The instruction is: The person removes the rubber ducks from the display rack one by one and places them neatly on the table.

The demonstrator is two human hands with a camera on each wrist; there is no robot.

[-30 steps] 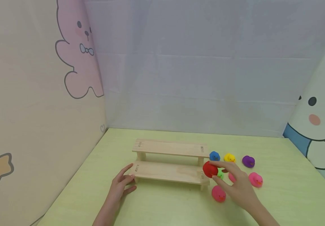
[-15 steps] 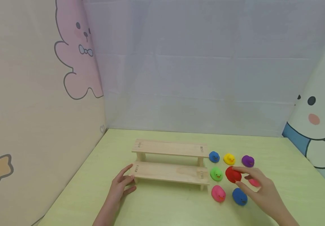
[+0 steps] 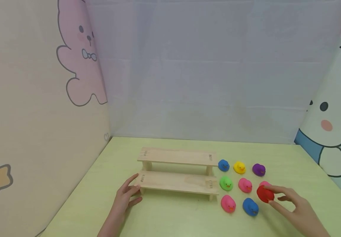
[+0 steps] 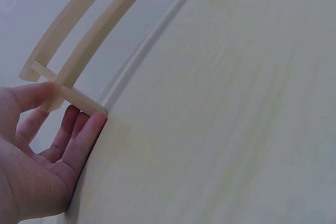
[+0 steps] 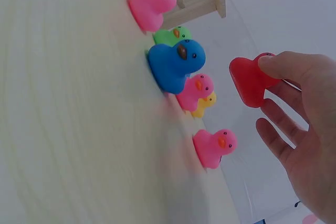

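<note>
My right hand [image 3: 302,210] pinches a red rubber duck [image 3: 265,193] between thumb and fingers. In the right wrist view the red duck [image 5: 251,81] is held up off the table, tilted. In the head view it partly covers a pink duck [image 3: 265,183] behind it. At the left, my left hand [image 3: 125,197] grips the lower left end of a two-step wooden shelf [image 3: 176,181]. The left wrist view has the fingers [image 4: 84,140] against the shelf's leg [image 4: 84,100], the hand low by the table.
Ducks stand in loose rows right of the shelf: blue [image 3: 224,165], yellow [image 3: 240,167] and purple [image 3: 259,170] at the back, green [image 3: 226,183] and pink [image 3: 245,185] in the middle, pink [image 3: 228,204] and blue [image 3: 250,207] in front. Cloth walls surround the table [image 3: 170,220].
My right hand has carried the red duck rightward, from beside the shelf's right end past the front blue duck. The left hand stays at the shelf's left end.
</note>
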